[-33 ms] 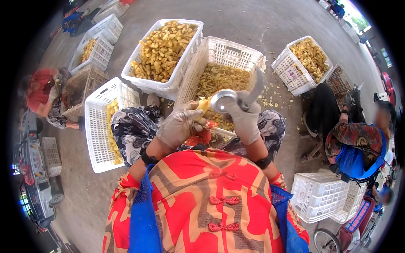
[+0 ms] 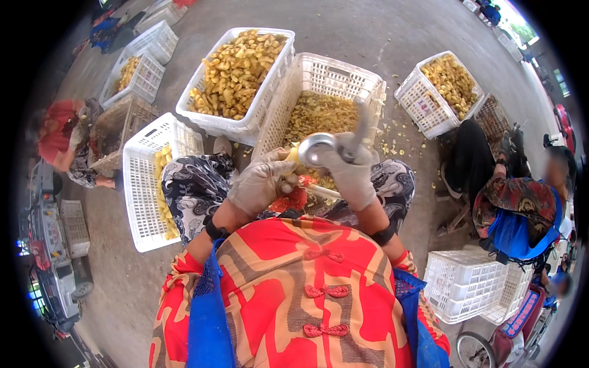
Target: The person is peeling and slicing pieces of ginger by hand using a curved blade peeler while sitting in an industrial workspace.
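Observation:
My left hand [image 2: 256, 184], in a pale glove, grips a small yellow piece of ginger [image 2: 293, 153] that its fingers mostly cover. My right hand [image 2: 353, 173], also gloved, is closed around a metal peeling tool [image 2: 317, 141]. The tool has a round ring at the ginger's side and a blade, blurred by motion, rising above the hand. Ring and ginger meet or nearly meet; I cannot tell which. Beneath both hands stands a white crate [image 2: 339, 69] with brownish-yellow peelings [image 2: 324, 116] inside. Something red [image 2: 289, 201] shows below my left hand.
A white crate [image 2: 184, 101] heaped with ginger stands beyond my left knee. Closer on the left, another crate [image 2: 140, 202] holds peeled yellow pieces. More ginger fills a crate [image 2: 428, 113] at the far right. People sit left and right; stacked crates [image 2: 457, 288] stand at lower right.
The tool in my right hand has turned: its ring shifts slightly left, and its blade swings left and more upright. My left hand stays nearly in place.

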Demonstrator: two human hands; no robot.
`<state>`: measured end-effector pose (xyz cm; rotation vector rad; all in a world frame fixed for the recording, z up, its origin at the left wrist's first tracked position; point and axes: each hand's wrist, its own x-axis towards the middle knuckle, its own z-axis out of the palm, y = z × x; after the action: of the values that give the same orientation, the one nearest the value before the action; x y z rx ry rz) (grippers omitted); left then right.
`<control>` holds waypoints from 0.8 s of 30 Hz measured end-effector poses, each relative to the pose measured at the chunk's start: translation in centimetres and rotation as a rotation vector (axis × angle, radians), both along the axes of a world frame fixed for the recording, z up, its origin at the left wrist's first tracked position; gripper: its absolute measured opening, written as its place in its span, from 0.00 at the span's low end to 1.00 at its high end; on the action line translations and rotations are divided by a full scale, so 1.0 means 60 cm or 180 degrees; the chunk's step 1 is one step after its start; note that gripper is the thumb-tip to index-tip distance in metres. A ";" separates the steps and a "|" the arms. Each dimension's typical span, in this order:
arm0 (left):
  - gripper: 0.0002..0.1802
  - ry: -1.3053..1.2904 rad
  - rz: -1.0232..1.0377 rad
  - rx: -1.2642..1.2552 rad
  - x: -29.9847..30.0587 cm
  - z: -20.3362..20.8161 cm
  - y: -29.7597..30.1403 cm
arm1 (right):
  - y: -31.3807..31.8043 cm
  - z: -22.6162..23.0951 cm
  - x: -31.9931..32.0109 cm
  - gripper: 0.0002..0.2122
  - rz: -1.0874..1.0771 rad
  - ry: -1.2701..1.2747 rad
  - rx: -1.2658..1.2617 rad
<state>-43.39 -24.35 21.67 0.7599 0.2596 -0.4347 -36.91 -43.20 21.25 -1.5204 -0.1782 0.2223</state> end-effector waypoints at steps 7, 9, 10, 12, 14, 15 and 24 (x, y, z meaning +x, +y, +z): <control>0.17 -0.0177 0.0349 0.1097 -0.006 0.013 0.004 | -0.036 -0.012 0.050 0.04 -0.0673 0.0305 0.0631; 0.18 -0.0287 0.0438 0.1321 -0.004 0.028 -0.010 | -0.011 0.034 0.014 0.04 -0.0277 0.0243 0.0944; 0.18 -0.0284 0.0418 0.1330 -0.006 0.021 -0.008 | -0.001 0.027 0.009 0.04 0.0056 0.0228 0.0554; 0.18 -0.0262 0.0423 0.1035 -0.009 0.006 0.006 | -0.010 -0.044 0.038 0.03 -0.0581 0.0120 0.0433; 0.18 -0.0322 0.0418 0.0534 -0.006 0.008 0.020 | -0.032 -0.068 0.071 0.04 -0.1282 0.0223 0.0418; 0.18 -0.0249 0.0582 0.0524 -0.005 0.009 0.019 | -0.027 -0.055 0.067 0.04 -0.1105 0.0252 0.0547; 0.17 -0.0254 0.0703 0.0438 -0.005 0.007 0.013 | -0.010 -0.033 0.048 0.05 -0.0774 0.0133 0.0326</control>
<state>-43.71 -23.56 22.08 0.8707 0.2972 -0.1785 -34.02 -43.83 19.27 -1.4199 0.0288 0.0502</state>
